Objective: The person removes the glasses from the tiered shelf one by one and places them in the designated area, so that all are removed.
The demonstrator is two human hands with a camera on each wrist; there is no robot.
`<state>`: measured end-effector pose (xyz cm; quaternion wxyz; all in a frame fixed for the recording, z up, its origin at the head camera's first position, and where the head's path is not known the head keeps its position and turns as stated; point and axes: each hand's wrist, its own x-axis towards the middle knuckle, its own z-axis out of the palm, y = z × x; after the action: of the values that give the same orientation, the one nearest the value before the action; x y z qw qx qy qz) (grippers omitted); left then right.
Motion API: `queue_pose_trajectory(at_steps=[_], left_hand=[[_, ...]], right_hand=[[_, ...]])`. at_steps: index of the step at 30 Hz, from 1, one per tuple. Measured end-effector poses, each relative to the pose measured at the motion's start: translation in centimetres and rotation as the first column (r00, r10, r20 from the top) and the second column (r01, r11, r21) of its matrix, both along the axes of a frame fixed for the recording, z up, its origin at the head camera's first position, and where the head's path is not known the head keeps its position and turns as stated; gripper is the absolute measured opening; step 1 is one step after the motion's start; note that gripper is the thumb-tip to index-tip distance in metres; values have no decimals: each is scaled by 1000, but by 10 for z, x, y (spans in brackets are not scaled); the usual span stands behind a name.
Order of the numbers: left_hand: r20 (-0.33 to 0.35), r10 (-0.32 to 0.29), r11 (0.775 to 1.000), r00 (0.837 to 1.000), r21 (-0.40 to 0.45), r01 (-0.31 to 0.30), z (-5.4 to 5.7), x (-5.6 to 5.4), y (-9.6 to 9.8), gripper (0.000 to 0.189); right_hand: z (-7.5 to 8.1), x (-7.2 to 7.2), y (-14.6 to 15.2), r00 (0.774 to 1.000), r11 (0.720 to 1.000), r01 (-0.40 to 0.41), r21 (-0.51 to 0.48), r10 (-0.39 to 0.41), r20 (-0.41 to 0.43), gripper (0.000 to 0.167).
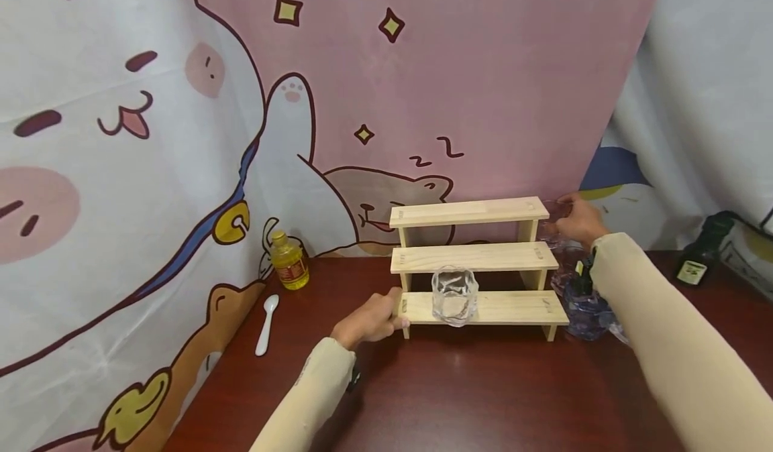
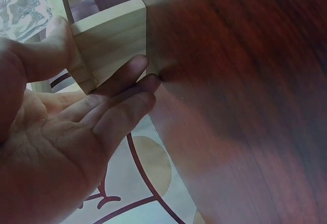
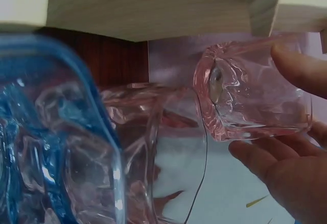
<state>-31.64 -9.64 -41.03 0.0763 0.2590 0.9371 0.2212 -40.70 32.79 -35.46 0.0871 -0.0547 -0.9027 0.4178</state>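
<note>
A three-step wooden rack (image 1: 474, 257) stands on the table, a clear glass cup (image 1: 454, 298) on its lowest step. My left hand (image 1: 373, 316) grips the left end of that step. In the left wrist view its thumb lies at the board's edge and its fingers lie along the wooden end piece (image 2: 112, 43). Beside the rack's top right end, my right hand (image 1: 576, 220) holds a pinkish glass cup (image 3: 255, 91) between thumb and fingers. The right wrist view shows another pinkish glass cup (image 3: 179, 152) below the held one, and a blue glass cup (image 3: 110, 168) nearer the camera.
At the back left stands a bottle of yellow liquid (image 1: 290, 262), with a white spoon (image 1: 266, 324) lying in front. A dark bottle (image 1: 703, 251) stands at far right. A printed cloth (image 1: 513, 90) hangs behind the reddish-brown table (image 1: 471, 391).
</note>
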Motion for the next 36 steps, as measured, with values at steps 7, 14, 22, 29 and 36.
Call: queue_pose_trajectory(at_steps=[7, 14, 22, 29, 36], left_hand=[[-17, -8, 1000, 1000, 4, 8, -2, -1, 6, 45], [-21, 1, 1000, 1000, 5, -1, -1, -2, 7, 44], [-42, 7, 1000, 999, 1, -7, 1, -2, 4, 44], [-28, -1, 1000, 1000, 3, 1, 0, 0, 2, 45], [-33, -4, 1000, 999, 7, 4, -2, 2, 0, 45]], right_hand=[[-2, -2, 17, 999, 999, -23, 39, 22, 39, 77], [-3, -3, 26, 997, 999, -21, 45, 18, 71, 80], [-6, -1, 24, 993, 998, -3, 65, -5, 122, 82], [-15, 0, 21, 985, 994, -9, 106, -9, 174, 82], [-20, -2, 22, 980, 991, -44, 128, 18, 198, 84]])
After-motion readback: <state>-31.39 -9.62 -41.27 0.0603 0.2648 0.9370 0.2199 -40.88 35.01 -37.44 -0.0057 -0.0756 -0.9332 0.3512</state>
